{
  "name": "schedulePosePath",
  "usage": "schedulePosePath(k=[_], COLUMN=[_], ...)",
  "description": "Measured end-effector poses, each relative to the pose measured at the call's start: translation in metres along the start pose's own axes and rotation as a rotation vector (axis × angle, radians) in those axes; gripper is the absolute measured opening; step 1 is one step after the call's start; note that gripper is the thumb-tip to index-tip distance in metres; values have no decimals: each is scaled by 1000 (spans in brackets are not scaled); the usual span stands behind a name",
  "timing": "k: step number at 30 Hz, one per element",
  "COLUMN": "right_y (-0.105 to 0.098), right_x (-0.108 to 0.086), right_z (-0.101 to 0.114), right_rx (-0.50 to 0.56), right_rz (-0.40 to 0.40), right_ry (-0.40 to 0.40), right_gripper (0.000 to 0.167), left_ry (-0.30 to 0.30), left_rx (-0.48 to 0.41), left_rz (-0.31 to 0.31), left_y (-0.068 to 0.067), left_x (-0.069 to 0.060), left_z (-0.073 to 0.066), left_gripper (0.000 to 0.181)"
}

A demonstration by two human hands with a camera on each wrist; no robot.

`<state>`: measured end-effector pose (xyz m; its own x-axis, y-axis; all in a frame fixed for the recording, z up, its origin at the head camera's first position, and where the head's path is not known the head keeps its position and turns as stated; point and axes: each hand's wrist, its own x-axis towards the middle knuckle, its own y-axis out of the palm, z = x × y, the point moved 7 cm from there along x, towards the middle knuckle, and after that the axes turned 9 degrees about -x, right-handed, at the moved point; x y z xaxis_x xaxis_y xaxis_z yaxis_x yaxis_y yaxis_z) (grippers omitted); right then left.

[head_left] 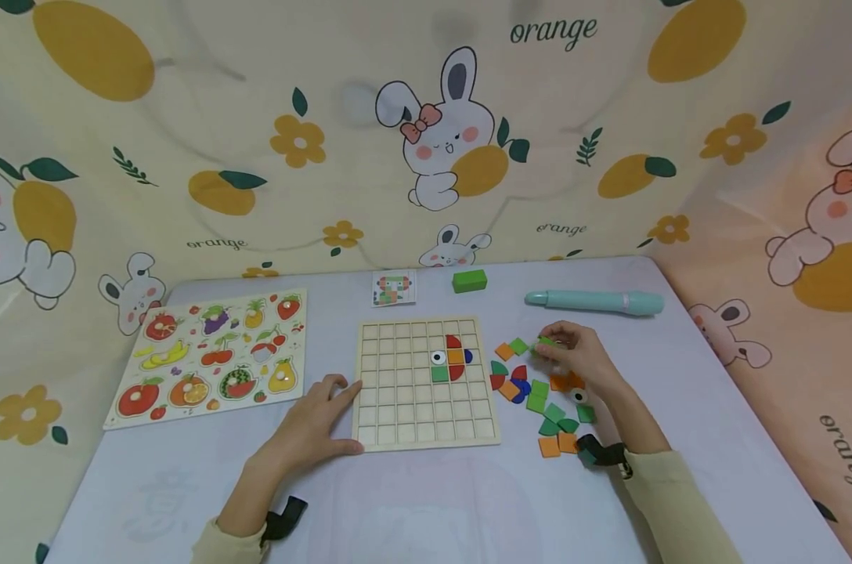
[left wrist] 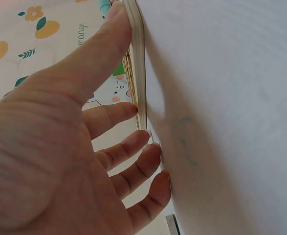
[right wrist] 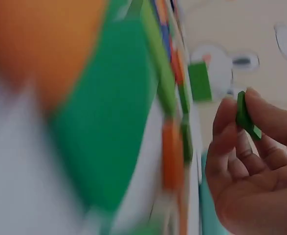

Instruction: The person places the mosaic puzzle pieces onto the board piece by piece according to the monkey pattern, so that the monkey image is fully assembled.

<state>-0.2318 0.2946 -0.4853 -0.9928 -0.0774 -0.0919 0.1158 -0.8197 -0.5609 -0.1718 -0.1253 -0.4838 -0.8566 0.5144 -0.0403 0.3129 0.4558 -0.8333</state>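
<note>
A wooden grid board (head_left: 394, 394) lies in the middle of the table. Toward its right side sit several coloured pieces: a white tile with an eye (head_left: 438, 358), an orange square (head_left: 456, 357), red quarter-round pieces, a blue half-round and a green square (head_left: 440, 374). My left hand (head_left: 315, 423) rests at the board's left edge; in the left wrist view the thumb and fingertips touch its side. My right hand (head_left: 579, 356) pinches a small green piece (right wrist: 244, 116) between thumb and fingers, raised above the loose pieces (head_left: 537, 396) to the right of the board. Its full outline is partly hidden.
A fruit puzzle board (head_left: 218, 356) lies at the left. Behind the grid board are a pattern card (head_left: 394, 289) and a green block (head_left: 470, 281). A teal pen-like tube (head_left: 595, 302) lies at the back right. Printed cloth (head_left: 341, 188) hangs behind the table.
</note>
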Motion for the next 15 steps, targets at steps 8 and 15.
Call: schedulePosePath(k=[8,15], right_y=[67,105], right_x=[46,73], right_z=[54,88], right_rx=[8,11], right_rz=[188,194], right_ry=[-63,-151], right_gripper=[29,19], left_ry=[-1,10], left_rx=[2,-2], left_rz=[-5,-9], left_y=[0,1], left_x=[-1,0], left_z=[2,3], left_gripper=[96,96])
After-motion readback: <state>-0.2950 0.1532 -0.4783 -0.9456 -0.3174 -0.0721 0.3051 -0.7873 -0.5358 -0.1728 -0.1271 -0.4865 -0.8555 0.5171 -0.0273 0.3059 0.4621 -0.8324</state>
